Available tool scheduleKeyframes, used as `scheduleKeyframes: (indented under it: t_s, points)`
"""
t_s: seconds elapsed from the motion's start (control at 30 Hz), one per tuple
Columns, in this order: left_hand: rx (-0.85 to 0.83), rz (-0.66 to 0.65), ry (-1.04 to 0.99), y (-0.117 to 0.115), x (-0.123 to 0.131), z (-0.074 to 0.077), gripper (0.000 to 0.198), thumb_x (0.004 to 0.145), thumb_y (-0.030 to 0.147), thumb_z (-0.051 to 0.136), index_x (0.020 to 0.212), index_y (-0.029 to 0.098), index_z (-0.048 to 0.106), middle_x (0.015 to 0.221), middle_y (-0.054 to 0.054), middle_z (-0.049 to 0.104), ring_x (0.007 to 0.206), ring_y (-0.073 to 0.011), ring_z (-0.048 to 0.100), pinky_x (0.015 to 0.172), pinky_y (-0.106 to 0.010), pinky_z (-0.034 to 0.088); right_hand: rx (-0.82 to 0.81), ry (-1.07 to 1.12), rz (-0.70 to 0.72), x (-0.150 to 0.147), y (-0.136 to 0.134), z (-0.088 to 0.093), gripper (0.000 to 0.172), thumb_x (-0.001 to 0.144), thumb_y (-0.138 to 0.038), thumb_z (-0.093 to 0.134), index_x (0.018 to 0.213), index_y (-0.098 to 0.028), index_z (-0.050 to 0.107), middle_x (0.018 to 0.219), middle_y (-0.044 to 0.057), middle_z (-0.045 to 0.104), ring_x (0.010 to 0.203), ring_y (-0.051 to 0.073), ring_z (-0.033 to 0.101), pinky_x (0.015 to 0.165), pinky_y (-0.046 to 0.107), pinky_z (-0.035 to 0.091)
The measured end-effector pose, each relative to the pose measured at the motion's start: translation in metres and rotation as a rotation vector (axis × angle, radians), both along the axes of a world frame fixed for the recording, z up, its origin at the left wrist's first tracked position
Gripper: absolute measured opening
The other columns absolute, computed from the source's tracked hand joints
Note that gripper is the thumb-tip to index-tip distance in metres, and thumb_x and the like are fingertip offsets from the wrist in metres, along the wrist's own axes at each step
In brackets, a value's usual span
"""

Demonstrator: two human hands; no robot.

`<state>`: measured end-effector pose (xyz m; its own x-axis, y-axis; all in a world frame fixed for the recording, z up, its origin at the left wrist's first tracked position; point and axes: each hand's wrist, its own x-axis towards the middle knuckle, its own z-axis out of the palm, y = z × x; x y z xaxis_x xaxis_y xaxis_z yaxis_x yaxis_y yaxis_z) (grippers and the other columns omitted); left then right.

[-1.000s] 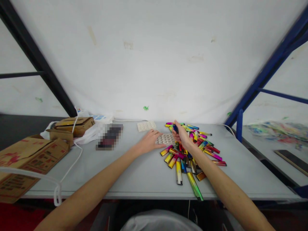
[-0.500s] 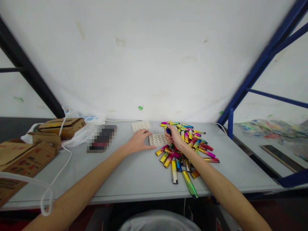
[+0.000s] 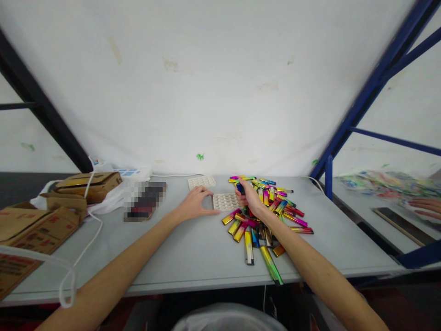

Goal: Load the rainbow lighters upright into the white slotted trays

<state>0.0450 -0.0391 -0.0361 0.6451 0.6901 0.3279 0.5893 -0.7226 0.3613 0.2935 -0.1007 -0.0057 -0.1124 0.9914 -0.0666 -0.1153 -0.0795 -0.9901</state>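
My left hand (image 3: 197, 202) rests at the left end of a pale tray (image 3: 223, 202) with rows of round hollows. Its thumb and fingers are spread apart, with nothing between them. My right hand (image 3: 251, 200) is closed at the tray's right end, thumb up, around a dark blue-topped lighter (image 3: 240, 186); most of it is hidden by the fingers. Under and around my right wrist spreads a loose pile of shiny lighters (image 3: 248, 248) in yellow, pink, green, red and blue, with dark ends.
A second pale tray (image 3: 201, 182) lies behind my left hand. Opened cardboard boxes (image 3: 41, 230), a white cord and a blurred-out dark object (image 3: 148, 200) are on the left. Beyond the blue frame (image 3: 329, 177), a person's fingers (image 3: 427, 206) appear near a dark phone-like slab (image 3: 403, 226).
The view has shifted slightly. Both my hands keep nearly the same positions and grips. Another person's fingers have come into view at the far right.
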Motion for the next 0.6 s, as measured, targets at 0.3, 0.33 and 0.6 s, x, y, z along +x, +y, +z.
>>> scheduleKeyframes:
  t_s: [0.3, 0.33, 0.6]
  points:
    - [0.022, -0.002, -0.046, -0.001, 0.001, -0.007, 0.075, 0.074, 0.077, 0.079, 0.122, 0.019, 0.073, 0.119, -0.013, 0.065, 0.118, -0.0349, 0.061, 0.108, -0.049, 0.048, 0.306, -0.183, 0.078, 0.008, 0.004, 0.0, 0.049, 0.094, -0.066, 0.062, 0.109, -0.02, 0.072, 0.078, -0.001, 0.059, 0.071, 0.016, 0.057, 0.068, 0.028, 0.048]
    - [0.024, -0.001, -0.049, -0.001, 0.001, -0.008, 0.074, 0.074, 0.076, 0.08, 0.121, 0.019, 0.074, 0.119, -0.013, 0.066, 0.118, -0.0346, 0.061, 0.108, -0.048, 0.048, 0.354, -0.255, 0.079, 0.009, 0.005, 0.001, 0.046, 0.093, -0.063, 0.065, 0.106, -0.02, 0.074, 0.08, 0.0, 0.063, 0.077, 0.017, 0.06, 0.074, 0.029, 0.05]
    - [0.013, 0.015, -0.091, -0.001, 0.003, -0.009, 0.071, 0.07, 0.072, 0.086, 0.117, 0.02, 0.077, 0.114, -0.012, 0.069, 0.113, -0.0353, 0.064, 0.105, -0.049, 0.05, 0.65, -0.619, -0.071, -0.007, 0.027, 0.017, 0.04, 0.089, -0.059, 0.073, 0.088, -0.019, 0.078, 0.095, 0.009, 0.076, 0.087, 0.022, 0.069, 0.075, 0.031, 0.054]
